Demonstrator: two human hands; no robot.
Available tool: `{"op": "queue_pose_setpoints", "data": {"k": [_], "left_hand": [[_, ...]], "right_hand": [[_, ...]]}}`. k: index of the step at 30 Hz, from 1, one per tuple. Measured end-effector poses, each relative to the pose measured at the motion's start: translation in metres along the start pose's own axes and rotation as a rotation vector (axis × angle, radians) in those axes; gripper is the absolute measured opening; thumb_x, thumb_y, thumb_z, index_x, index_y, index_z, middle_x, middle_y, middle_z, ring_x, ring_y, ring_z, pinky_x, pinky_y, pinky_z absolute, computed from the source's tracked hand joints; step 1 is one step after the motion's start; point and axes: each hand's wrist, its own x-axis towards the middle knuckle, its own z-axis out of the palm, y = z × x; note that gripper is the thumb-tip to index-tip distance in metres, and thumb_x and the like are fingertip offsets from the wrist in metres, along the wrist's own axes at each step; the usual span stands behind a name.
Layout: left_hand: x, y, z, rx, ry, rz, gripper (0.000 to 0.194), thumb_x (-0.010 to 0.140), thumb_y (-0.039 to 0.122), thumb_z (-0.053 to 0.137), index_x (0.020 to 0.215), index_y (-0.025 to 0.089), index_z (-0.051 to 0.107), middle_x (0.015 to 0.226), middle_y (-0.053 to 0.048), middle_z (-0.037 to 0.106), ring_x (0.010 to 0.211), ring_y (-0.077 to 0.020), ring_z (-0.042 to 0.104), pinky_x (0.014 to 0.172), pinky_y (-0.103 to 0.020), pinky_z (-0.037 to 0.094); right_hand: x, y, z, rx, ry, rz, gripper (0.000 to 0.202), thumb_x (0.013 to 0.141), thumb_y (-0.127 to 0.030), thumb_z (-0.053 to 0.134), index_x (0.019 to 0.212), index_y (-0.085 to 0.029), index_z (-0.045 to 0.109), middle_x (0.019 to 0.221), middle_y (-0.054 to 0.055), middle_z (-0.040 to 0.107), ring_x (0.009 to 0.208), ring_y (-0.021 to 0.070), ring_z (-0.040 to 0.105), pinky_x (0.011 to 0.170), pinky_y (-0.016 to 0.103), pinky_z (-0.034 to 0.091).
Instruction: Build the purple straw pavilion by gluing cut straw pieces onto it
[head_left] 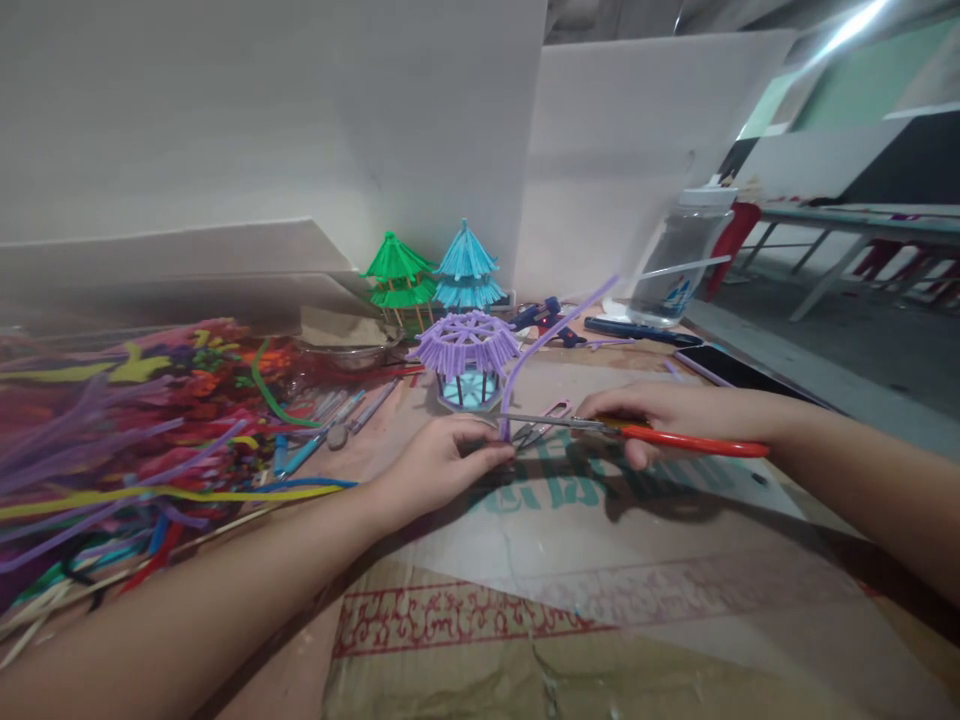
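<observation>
My left hand pinches the lower end of a long purple pipe cleaner, which curves up and to the right. In my right hand is a pair of scissors with red handles. Their blades point left and meet the pipe cleaner just above my left fingertips. Behind my hands stands a small purple pavilion model with a fringed, open-topped roof and a light blue base. A pink-handled tool lies on the table between my hands, partly hidden.
Green and blue pavilion models stand behind. A heap of coloured pipe cleaners covers the left side. A glue gun, a clear plastic bottle and a dark phone are at the right rear. White boards rise behind the table.
</observation>
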Motion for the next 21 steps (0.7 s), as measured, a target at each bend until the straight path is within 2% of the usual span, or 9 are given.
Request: {"op": "queue_pose_setpoints", "data": {"k": [4, 8, 11, 16, 21], "left_hand": [[-0.0005, 0.0001, -0.0013, 0.061, -0.019, 0.044, 0.028, 0.092, 0.033, 0.058, 0.074, 0.016, 0.071, 0.074, -0.003, 0.069, 0.074, -0.0148, 0.061, 0.071, -0.025, 0.043], [-0.0006, 0.0009, -0.0020, 0.095, 0.011, 0.073, 0.029, 0.092, 0.032, 0.059, 0.071, 0.016, 0.071, 0.072, -0.003, 0.069, 0.073, -0.0147, 0.061, 0.070, -0.025, 0.043], [-0.0007, 0.0000, -0.0012, 0.079, 0.040, 0.034, 0.023, 0.089, 0.031, 0.061, 0.076, 0.016, 0.073, 0.073, -0.002, 0.070, 0.072, -0.0147, 0.061, 0.069, -0.024, 0.044], [-0.0007, -0.0009, 0.0004, -0.004, 0.037, -0.073, 0.022, 0.087, 0.032, 0.063, 0.077, 0.017, 0.074, 0.076, -0.002, 0.072, 0.071, -0.0147, 0.063, 0.069, -0.025, 0.046], [0.0001, 0.0014, 0.0003, -0.026, 0.030, -0.091, 0.020, 0.086, 0.031, 0.063, 0.077, 0.017, 0.074, 0.076, -0.002, 0.073, 0.070, -0.0146, 0.063, 0.068, -0.024, 0.047]], "right_hand": [[-0.0015, 0.0085, 0.0003, -0.008, 0.025, 0.030, 0.051, 0.083, -0.052, 0.068, 0.125, -0.024, 0.065, 0.120, 0.007, 0.068, 0.105, 0.0280, 0.064, 0.087, 0.035, 0.047], [-0.0010, 0.0093, 0.0001, 0.010, 0.015, 0.044, 0.050, 0.081, -0.051, 0.069, 0.124, -0.025, 0.066, 0.116, 0.005, 0.070, 0.102, 0.0274, 0.065, 0.084, 0.033, 0.047], [-0.0007, 0.0073, 0.0002, -0.007, -0.002, 0.051, 0.050, 0.080, -0.048, 0.071, 0.124, -0.026, 0.066, 0.115, 0.004, 0.070, 0.103, 0.0272, 0.064, 0.086, 0.033, 0.047], [-0.0027, 0.0078, 0.0010, 0.001, 0.010, 0.045, 0.051, 0.081, -0.051, 0.069, 0.126, -0.027, 0.064, 0.124, 0.005, 0.067, 0.110, 0.0288, 0.062, 0.089, 0.035, 0.046], [-0.0025, 0.0067, 0.0017, -0.026, -0.005, 0.042, 0.049, 0.083, -0.049, 0.066, 0.126, -0.025, 0.065, 0.120, 0.007, 0.069, 0.106, 0.0283, 0.064, 0.088, 0.036, 0.048]]}}
